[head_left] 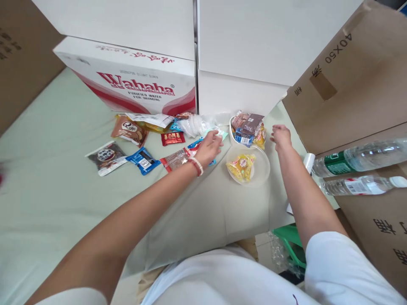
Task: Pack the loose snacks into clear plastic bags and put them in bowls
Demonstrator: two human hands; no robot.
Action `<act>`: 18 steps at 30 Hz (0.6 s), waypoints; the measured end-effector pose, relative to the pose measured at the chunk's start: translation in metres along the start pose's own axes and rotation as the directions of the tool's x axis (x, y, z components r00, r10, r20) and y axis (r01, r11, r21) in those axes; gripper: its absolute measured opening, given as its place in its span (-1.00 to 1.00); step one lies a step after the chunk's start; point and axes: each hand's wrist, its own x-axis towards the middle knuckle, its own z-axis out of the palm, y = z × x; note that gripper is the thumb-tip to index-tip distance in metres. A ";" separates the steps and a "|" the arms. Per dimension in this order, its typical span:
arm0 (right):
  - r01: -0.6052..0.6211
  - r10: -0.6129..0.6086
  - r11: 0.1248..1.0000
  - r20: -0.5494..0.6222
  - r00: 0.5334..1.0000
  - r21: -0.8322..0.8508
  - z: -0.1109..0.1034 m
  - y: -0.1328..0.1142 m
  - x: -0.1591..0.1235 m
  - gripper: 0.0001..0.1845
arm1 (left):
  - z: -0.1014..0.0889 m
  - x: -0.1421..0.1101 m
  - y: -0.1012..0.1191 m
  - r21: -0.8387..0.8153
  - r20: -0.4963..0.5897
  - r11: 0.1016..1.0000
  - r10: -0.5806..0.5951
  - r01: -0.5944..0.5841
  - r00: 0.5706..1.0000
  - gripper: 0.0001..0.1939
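My left hand (210,148), with a beaded bracelet at the wrist, hovers over or touches a blue-and-red snack packet (194,145); its fingers are stretched out and I see nothing held. My right hand (281,136) is just right of a white bowl (232,137) filled with wrapped snacks (251,125). Its fingers are loosely bent and apart from the thumb, with nothing visible in them. In front of the bowl, a yellow snack packet (241,167) lies in a round translucent dish (262,167). Left of my left hand lie a clear-and-red packet (174,159) and a small red packet (173,138).
Farther left are a blue packet (143,161), a dark packet (106,158) and a brown packet (129,130). A Wahaha carton (136,80) and white boxes (241,91) wall off the back. Two plastic bottles (346,163) and cardboard (321,80) stand right, above a green stool (291,241).
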 end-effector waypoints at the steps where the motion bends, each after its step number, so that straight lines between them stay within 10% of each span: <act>1: -0.087 0.085 0.996 0.051 0.995 0.031 -0.004 0.003 -0.003 -0.74 | -0.010 -0.017 0.003 -0.004 -0.014 1.000 0.028 -0.028 1.000 -0.59; 11: -0.168 0.145 0.984 0.291 0.946 0.058 -0.004 0.007 -0.020 -0.91 | -0.097 -0.143 -0.023 0.145 -0.084 0.988 -0.035 0.047 0.996 -0.61; 18: -0.238 0.237 0.971 0.101 0.966 0.002 -0.014 0.036 -0.024 -0.79 | -0.140 -0.210 -0.027 0.541 -0.212 0.840 0.076 0.052 0.974 -0.63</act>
